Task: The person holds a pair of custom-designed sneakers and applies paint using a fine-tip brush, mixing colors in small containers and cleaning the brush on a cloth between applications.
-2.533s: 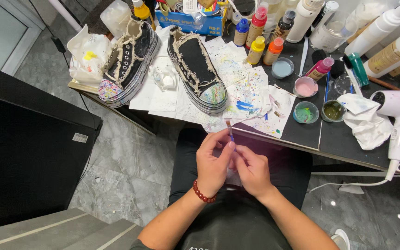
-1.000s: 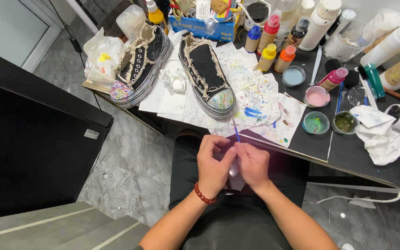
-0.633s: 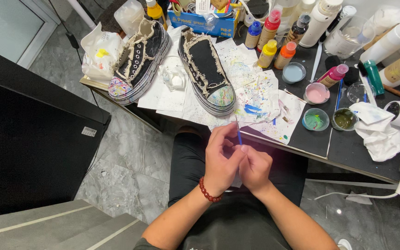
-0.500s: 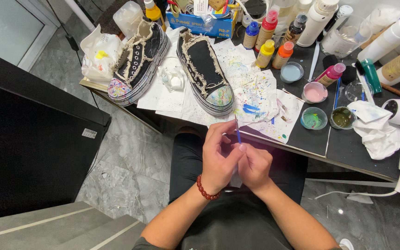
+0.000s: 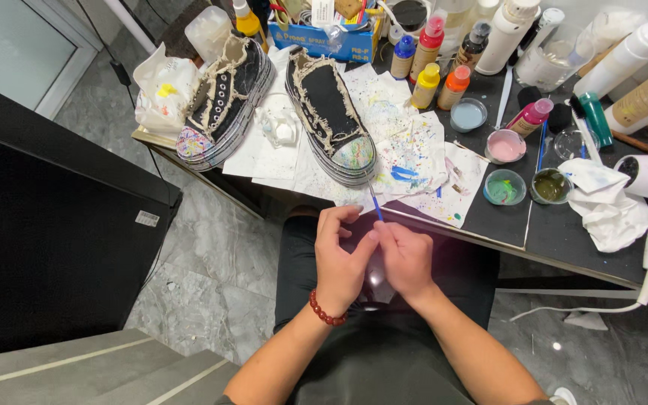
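the thin blue brush (image 5: 375, 204) has tilted upright between the left hand (image 5: 341, 259) and right hand (image 5: 405, 259).

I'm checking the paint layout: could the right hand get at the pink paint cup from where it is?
Probably yes: the right hand is over the lap, the pink paint cup stands unblocked.

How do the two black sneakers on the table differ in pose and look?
The left black sneaker with white eyelets lies tipped on its side, its eyelet-lined side panel showing; the right black sneaker with frayed cream edging sits upright, its top facing the camera. The left one leans toward a crumpled white bag; the right rests on paint-spattered paper. Both have paint-splashed toe caps.
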